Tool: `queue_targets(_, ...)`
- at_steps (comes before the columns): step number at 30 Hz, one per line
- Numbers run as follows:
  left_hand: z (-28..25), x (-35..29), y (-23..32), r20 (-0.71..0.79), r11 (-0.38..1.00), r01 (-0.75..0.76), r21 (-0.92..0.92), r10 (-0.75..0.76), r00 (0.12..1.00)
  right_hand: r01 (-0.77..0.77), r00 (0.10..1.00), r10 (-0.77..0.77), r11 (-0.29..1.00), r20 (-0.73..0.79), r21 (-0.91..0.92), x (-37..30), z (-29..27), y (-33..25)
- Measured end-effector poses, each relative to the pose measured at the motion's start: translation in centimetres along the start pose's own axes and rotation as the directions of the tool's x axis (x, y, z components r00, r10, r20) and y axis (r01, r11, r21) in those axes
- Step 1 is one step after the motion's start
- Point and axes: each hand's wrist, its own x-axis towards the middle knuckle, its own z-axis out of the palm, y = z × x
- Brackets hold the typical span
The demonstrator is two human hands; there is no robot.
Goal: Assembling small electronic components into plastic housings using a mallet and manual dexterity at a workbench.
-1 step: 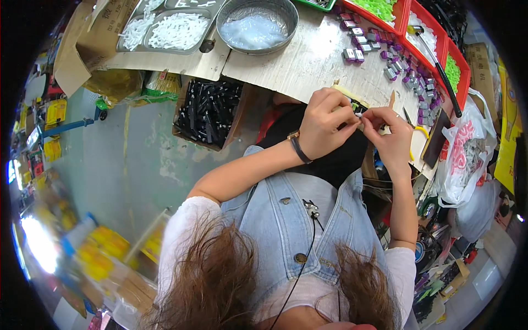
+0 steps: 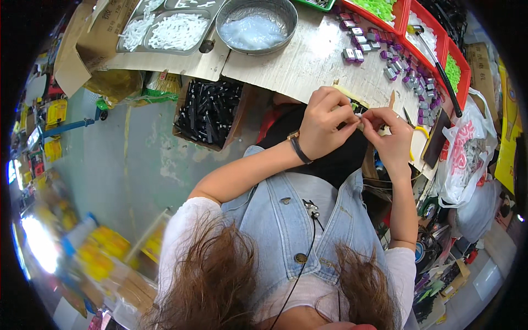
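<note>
My left hand [image 2: 326, 122] and my right hand [image 2: 390, 135] meet at the table's front edge, fingertips pinched almost together. Between them is a tiny white piece [image 2: 359, 115], too small and too covered by the fingers to name. Both hands are closed on it. Just beyond the fingertips lies a pale yellow strip [image 2: 347, 92] along the table edge. Close to my right hand are a yellow-handled tool [image 2: 422, 132] and a flat dark block [image 2: 436, 138].
Small grey-and-purple parts [image 2: 360, 47] lie in rows at the right. Behind them stand red trays [image 2: 403, 19] of green and white pieces, with a screwdriver [image 2: 440, 69] across. A round metal bowl [image 2: 257, 50] and a grey tray [image 2: 193, 45] of white pieces sit left; below, a box [image 2: 234, 126] of black parts.
</note>
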Motion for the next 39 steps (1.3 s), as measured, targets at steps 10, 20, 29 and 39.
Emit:
queue_targets(10, -0.3, 0.1, -0.8, 0.074, 0.975, -0.211, 0.073, 0.206, 0.976, -0.071, 0.993, 0.071, 0.997, 0.099, -0.002, 1.2, -0.3, 0.8)
queue_targets(20, -0.7, 0.8, -2.1, 0.245, 0.929, -0.367, 0.051, 0.345, 0.906, -0.103, 0.981, 0.114, 0.992, 0.159, -0.075, 1.8, -0.7, -0.3)
queue_targets(29, -0.5, 1.0, -1.9, 0.263, 0.935, -0.352, 0.032, 0.332, 0.906, 0.151, 0.98, -0.128, 0.978, 0.153, -0.147, 1.2, -0.6, 0.8)
queue_targets(39, -1.0, 2.2, -0.2, 0.375, 0.961, -0.276, 0.034, 0.244, 0.895, -0.353, 0.892, 0.101, 0.765, -0.442, -0.538, 9.0, -22.4, 16.2)
